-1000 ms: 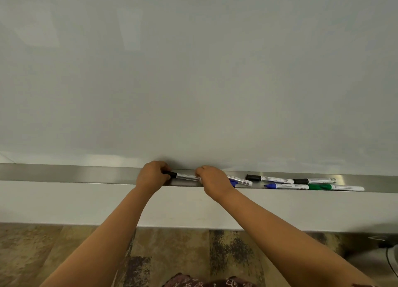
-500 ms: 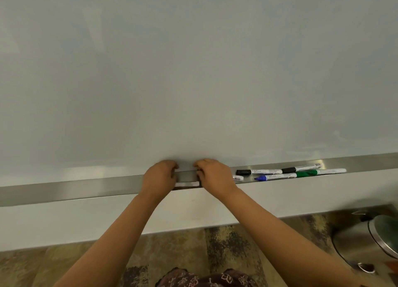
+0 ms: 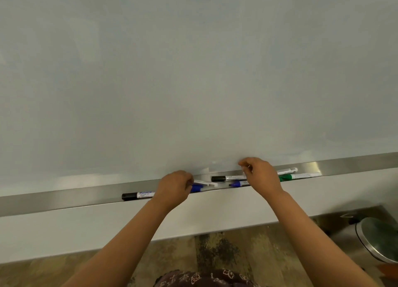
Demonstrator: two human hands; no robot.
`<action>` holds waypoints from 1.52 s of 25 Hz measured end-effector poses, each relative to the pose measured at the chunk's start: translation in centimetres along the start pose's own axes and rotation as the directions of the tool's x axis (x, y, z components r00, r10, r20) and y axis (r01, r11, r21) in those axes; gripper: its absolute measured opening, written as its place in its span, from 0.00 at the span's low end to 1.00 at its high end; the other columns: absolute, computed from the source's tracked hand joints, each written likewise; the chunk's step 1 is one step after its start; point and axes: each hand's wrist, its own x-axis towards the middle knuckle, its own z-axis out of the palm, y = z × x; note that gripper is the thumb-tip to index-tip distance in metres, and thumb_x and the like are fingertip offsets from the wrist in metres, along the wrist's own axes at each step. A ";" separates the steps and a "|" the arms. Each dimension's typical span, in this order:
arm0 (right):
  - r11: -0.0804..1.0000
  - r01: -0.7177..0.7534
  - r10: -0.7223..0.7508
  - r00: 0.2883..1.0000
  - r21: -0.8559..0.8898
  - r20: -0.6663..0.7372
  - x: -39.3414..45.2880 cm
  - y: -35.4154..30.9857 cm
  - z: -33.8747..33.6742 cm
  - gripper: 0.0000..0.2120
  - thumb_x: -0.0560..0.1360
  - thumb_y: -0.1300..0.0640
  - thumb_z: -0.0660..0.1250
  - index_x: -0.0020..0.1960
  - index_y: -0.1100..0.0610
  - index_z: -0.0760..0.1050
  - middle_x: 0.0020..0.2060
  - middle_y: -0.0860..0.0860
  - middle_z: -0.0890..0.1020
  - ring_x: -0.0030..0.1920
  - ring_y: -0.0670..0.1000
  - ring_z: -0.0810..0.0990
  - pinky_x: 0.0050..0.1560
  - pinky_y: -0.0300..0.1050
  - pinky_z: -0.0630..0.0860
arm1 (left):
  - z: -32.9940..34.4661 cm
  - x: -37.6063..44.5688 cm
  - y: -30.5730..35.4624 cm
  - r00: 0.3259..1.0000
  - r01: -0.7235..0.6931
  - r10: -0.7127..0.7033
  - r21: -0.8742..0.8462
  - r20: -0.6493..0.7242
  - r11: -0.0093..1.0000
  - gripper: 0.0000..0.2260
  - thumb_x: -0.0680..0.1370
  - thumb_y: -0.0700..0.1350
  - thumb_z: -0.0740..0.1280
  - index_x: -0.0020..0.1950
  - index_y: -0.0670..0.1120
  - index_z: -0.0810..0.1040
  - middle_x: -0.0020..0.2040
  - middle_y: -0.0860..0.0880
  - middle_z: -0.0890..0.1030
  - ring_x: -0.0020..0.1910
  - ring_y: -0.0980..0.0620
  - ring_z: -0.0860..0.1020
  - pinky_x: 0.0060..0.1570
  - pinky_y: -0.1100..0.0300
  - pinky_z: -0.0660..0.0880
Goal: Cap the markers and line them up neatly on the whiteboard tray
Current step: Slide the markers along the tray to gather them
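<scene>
A person stands at a whiteboard [image 3: 193, 71] with both arms reaching to the metal tray [image 3: 64, 198] along its lower edge. The left hand [image 3: 173, 187] rests over the tray with its fingers curled around a blue-capped marker [image 3: 201, 186], whose cap and white barrel stick out to the right of the knuckles. To the left of that hand lies a black-capped marker [image 3: 137, 195], flat in the tray with its cap pointing left, touching no hand. The right hand [image 3: 261, 174] is lifted just above the tray, its fingers bent with thumb and forefinger close together; whether they pinch something small I cannot tell. Beneath and around this hand lie more markers: a black-capped one [image 3: 228, 178] at the back, a second blue one [image 3: 238, 184] in front of it, and to the right a green marker [image 3: 299, 176] with another white barrel [image 3: 288, 170] behind it. A steel bin [image 3: 377, 239] stands on the patterned floor [image 3: 215, 250] at lower right.
</scene>
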 end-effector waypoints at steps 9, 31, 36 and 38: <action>0.958 0.243 -0.182 0.927 -0.153 0.329 1.0 5.6 -2.8 0.10 0.76 0.59 0.62 0.55 0.54 0.78 0.51 0.53 0.81 0.51 0.54 0.79 0.50 0.47 0.74 | 2.7 0.9 5.5 0.933 0.354 -0.354 -0.018 -0.068 0.935 0.07 0.75 0.45 0.64 0.44 0.41 0.77 0.41 0.45 0.76 0.43 0.44 0.78 0.41 0.55 0.74; 0.834 0.446 -0.275 0.846 -0.325 0.456 1.7 6.1 -0.4 0.14 0.76 0.53 0.62 0.60 0.54 0.73 0.58 0.54 0.74 0.60 0.55 0.69 0.59 0.51 0.64 | 2.8 1.6 7.5 0.956 0.248 -0.257 0.079 0.144 0.966 0.12 0.76 0.42 0.64 0.59 0.44 0.77 0.57 0.43 0.76 0.54 0.44 0.76 0.52 0.56 0.72; 0.868 0.413 -0.282 0.867 -0.277 0.411 1.1 5.6 -0.7 0.10 0.75 0.54 0.63 0.55 0.54 0.73 0.55 0.53 0.76 0.57 0.54 0.70 0.57 0.49 0.65 | 2.5 0.9 7.3 0.946 0.308 -0.324 -0.282 -0.009 0.909 0.09 0.74 0.40 0.66 0.54 0.44 0.79 0.49 0.47 0.78 0.47 0.50 0.74 0.48 0.61 0.69; 0.865 0.429 -0.320 0.871 -0.260 0.373 0.6 5.4 -0.9 0.08 0.76 0.54 0.61 0.55 0.54 0.72 0.53 0.52 0.78 0.56 0.54 0.71 0.56 0.49 0.65 | 1.9 0.8 7.4 0.943 0.298 -0.332 -0.398 -0.018 0.868 0.09 0.73 0.39 0.68 0.53 0.44 0.80 0.45 0.50 0.78 0.45 0.52 0.75 0.46 0.62 0.70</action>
